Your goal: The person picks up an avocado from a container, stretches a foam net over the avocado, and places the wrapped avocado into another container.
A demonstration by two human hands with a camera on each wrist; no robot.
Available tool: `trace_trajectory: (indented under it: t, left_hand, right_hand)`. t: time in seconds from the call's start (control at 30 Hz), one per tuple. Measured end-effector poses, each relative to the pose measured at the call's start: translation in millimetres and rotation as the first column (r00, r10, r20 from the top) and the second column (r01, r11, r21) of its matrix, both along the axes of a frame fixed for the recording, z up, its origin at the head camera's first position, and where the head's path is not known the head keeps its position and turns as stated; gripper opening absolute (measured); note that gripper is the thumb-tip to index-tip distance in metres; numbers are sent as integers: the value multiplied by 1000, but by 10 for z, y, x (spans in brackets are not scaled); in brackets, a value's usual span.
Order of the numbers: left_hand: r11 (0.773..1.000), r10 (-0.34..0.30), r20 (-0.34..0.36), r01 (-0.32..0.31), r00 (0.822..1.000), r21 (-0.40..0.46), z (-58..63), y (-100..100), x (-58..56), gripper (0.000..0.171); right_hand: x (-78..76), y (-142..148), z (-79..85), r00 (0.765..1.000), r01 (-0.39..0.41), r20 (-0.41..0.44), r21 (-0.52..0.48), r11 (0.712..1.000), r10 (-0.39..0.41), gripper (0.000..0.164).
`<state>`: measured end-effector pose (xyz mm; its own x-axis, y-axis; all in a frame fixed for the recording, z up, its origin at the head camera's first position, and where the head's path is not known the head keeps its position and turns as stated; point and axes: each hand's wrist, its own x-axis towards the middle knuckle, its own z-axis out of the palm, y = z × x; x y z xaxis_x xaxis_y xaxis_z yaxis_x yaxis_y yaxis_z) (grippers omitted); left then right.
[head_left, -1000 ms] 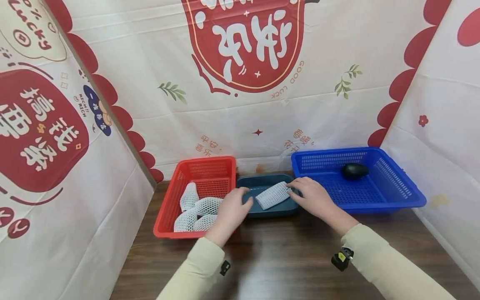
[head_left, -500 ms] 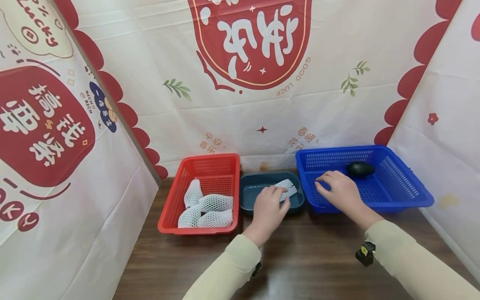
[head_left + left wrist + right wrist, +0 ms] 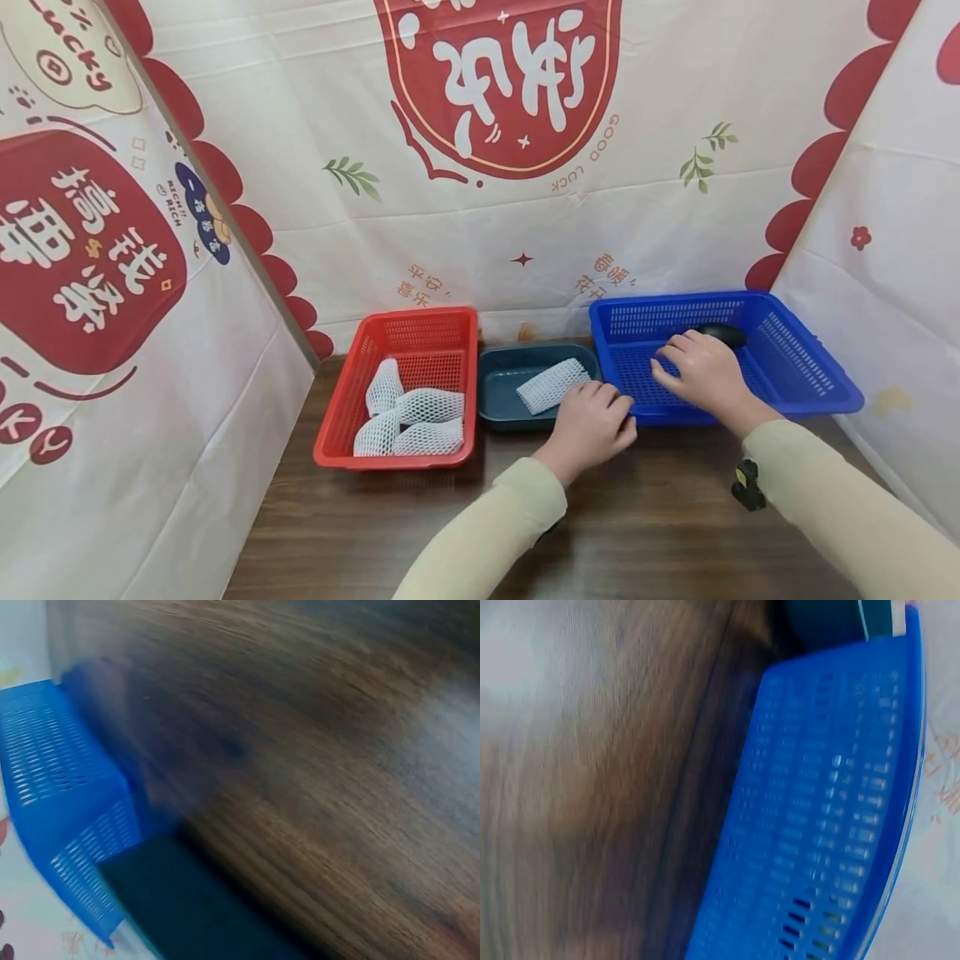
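In the head view my right hand [image 3: 705, 371] is over the blue basket [image 3: 813, 358], fingers loosely bent and holding nothing. Just beyond its fingers lies a dark, oval fruit or vegetable [image 3: 726, 335], partly covered by the hand. My left hand [image 3: 592, 427] hovers near the front right corner of the dark teal tray [image 3: 498, 410], with nothing visible in its relaxed fingers. A white foam net sleeve [image 3: 551, 385] lies slanted in that tray. Neither wrist view shows a hand; the left one has the basket [image 3: 67, 761] and the right one its slotted side [image 3: 817, 787].
A red basket [image 3: 322, 442] stands left of the tray, with several white net-sleeved things [image 3: 431, 406] in its front part. Tray and baskets stand side by side on a brown wooden table [image 3: 360, 517]. Printed cloth [image 3: 525, 217] hangs behind and at both sides.
Both hands have moved right. The right hand has left the sleeve and tray for the blue basket, reaching close to the dark oval thing. The left hand has crossed in front of the tray.
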<state>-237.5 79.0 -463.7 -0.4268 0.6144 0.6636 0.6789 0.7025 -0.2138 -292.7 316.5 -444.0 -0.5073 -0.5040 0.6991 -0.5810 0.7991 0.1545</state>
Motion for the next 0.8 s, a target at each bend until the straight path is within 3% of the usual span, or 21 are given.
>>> trace_trajectory:
  t: [0.17, 0.3, 0.37, 0.43, 0.57, 0.63, 0.7, 0.8]
  left_hand:
    - [986, 19, 61, -8, 998, -168, -153, 163, -82, 30]
    - [943, 104, 187, -38, 977, -330, -223, 298, -151, 40]
    - [920, 152, 251, -44, 956, -390, -235, 358, -181, 44]
    - [903, 189, 309, -41, 932, -428, -243, 410, -211, 46]
    - [908, 230, 453, -22, 861, -418, -231, 490, -256, 46]
    - [920, 240, 518, -21, 821, -392, -213, 520, -270, 44]
    - [929, 241, 557, -23, 794, -369, -201, 546, -279, 42]
    - [937, 233, 580, -21, 780, -349, -188, 579, -277, 39]
  right_hand:
    - [-142, 94, -40, 999, -39, -28, 99, 994, 42, 57]
    - [-226, 169, -43, 999, -36, -25, 179, 983, 41, 71]
    - [-253, 211, -34, 1000, -21, -6, 225, 974, 23, 72]
    - [-275, 251, -21, 999, 1, 33, 274, 962, -10, 61]
    - [-313, 307, 28, 982, 62, 147, 353, 934, -121, 40]
    - [-329, 328, 63, 962, 97, 200, 381, 919, -184, 39]
    - [-345, 351, 102, 934, 129, 257, 401, 907, -247, 41]
    - [-362, 417, 150, 876, 171, 351, 413, 895, -329, 44]
